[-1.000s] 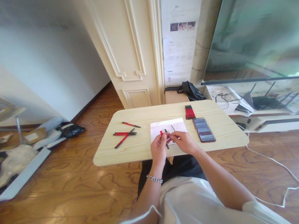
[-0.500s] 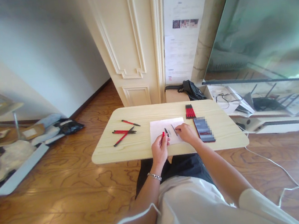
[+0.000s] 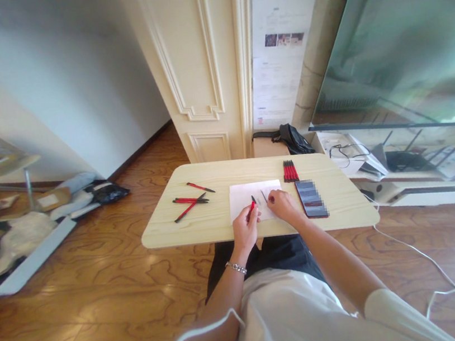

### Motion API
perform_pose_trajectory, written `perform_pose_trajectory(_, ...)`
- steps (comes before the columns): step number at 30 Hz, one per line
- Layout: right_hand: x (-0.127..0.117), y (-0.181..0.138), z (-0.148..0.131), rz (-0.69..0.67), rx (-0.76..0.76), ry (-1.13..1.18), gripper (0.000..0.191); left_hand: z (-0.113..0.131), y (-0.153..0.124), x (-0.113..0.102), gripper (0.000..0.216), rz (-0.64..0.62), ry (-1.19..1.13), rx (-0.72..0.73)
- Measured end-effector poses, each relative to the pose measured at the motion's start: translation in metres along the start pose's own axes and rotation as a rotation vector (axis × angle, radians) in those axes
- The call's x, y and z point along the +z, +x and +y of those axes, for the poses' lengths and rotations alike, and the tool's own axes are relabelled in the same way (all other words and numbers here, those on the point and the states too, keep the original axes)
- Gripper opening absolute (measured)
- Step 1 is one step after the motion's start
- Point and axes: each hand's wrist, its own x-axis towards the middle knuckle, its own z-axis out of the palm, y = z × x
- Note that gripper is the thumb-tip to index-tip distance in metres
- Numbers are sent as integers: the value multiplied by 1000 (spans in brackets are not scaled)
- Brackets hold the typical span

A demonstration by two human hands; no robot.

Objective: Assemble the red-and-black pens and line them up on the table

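My left hand (image 3: 244, 227) is closed around a red pen barrel (image 3: 251, 209), tilted over the white paper (image 3: 237, 194). Just beyond its upper end lies a small black pen part (image 3: 253, 198); whether the two touch is unclear. My right hand (image 3: 282, 205) rests on the paper's right side with its fingers curled together; anything in them is hidden. A thin dark stick (image 3: 264, 195), like a pen refill, lies just left of those fingers. Small dark marks or tiny parts show between the hands, too small to name.
Several red-and-black pens (image 3: 189, 200) lie loosely on the left of the light wooden table (image 3: 160, 233). A neat row of similar pens (image 3: 290, 171) is at the back right. A phone (image 3: 307, 198) lies right of my right hand. A white cable (image 3: 426, 255) runs along the floor.
The red barrel in my left hand has tipped, its upper end now nearer the black part. My right fingers have drawn slightly away from the thin dark stick and curled in.
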Motion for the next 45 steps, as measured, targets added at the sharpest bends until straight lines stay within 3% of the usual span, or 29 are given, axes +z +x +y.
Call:
perform_pose_trajectory(3, -1, 0, 1, 32, 3, 127, 18, 2, 0, 0, 42, 5, 24, 10)
perform_pose_trajectory(7, -7, -1, 1, 94, 18, 516, 23, 4, -1, -1, 42, -14, 51, 29)
perform_pose_trajectory(11, -20, -8, -10, 19, 4, 909, 31, 4, -1, 0, 43, -27, 28, 13)
perform_pose_trajectory(14, -29, -15, -23, -9, -32, 1001, 32, 5, -2, 1, 41, -32, 21, 15)
perform_pose_trajectory(28, -43, -23, -35, -12, -133, 700, 20, 4, -3, 0, 38, -51, 138, 99)
perform_pose_trajectory(38, -51, -19, -27, -187, -272, 631, 23, 6, -4, -1, 36, -58, 111, 77)
perform_pose_trajectory(42, -45, -4, -15, -141, -157, 582, 29, 3, -3, 1, 39, -55, -9, 2)
perform_pose_trajectory(45, -35, 11, -7, -89, -17, 372, 24, 2, -3, 2, 42, -61, -95, -22)
